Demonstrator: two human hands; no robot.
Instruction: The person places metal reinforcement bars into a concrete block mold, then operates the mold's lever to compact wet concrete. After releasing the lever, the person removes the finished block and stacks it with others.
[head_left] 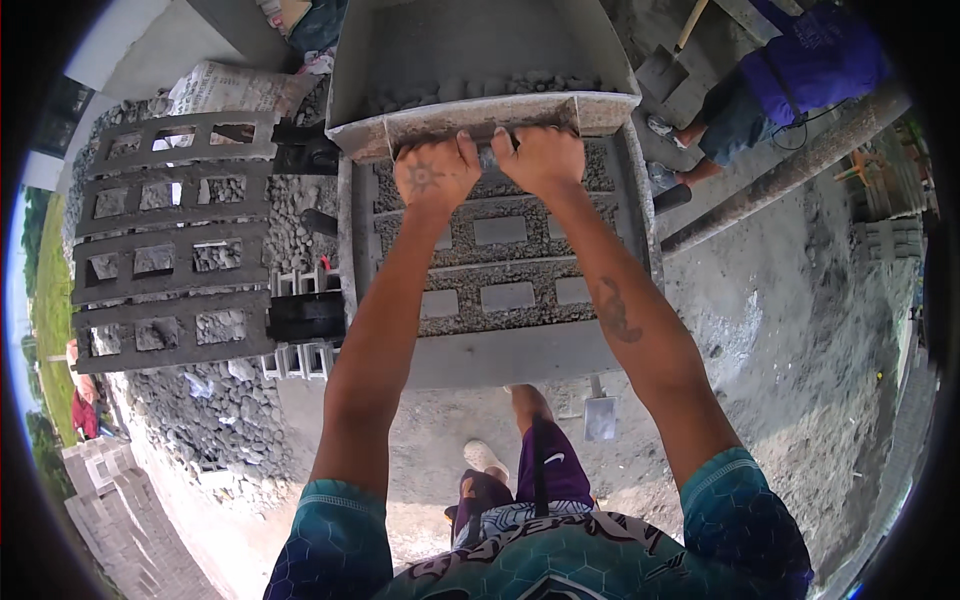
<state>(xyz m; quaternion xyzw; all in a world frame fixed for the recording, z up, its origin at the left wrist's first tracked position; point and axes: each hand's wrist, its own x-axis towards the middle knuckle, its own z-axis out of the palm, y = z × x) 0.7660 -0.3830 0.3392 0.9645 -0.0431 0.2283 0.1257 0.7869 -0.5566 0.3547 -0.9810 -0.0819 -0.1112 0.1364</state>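
My left hand (pixel 438 172) and my right hand (pixel 545 160) are closed side by side on the front edge of a grey metal feed box (pixel 480 104), thumbs pointing inward. A dark, coarse mix lies along the near part of its floor. Under and in front of the box is a block mould (pixel 348 235) in a metal frame. Gravelly grey mix (pixel 545 262) fills the mould around rows of flat rectangular core tops (pixel 508 297). A smooth metal plate (pixel 500 350) runs along the near side. My hands and the box hide the mould's far rows.
Rows of hollow concrete blocks (pixel 170 330) stand to the left, beside gravel (pixel 210 420) and a sack (pixel 240 90). At the upper right are a person in purple (pixel 815 65), a shovel (pixel 660 75) and a slanting pipe (pixel 790 170). Stacked blocks (pixel 140 520) stand lower left.
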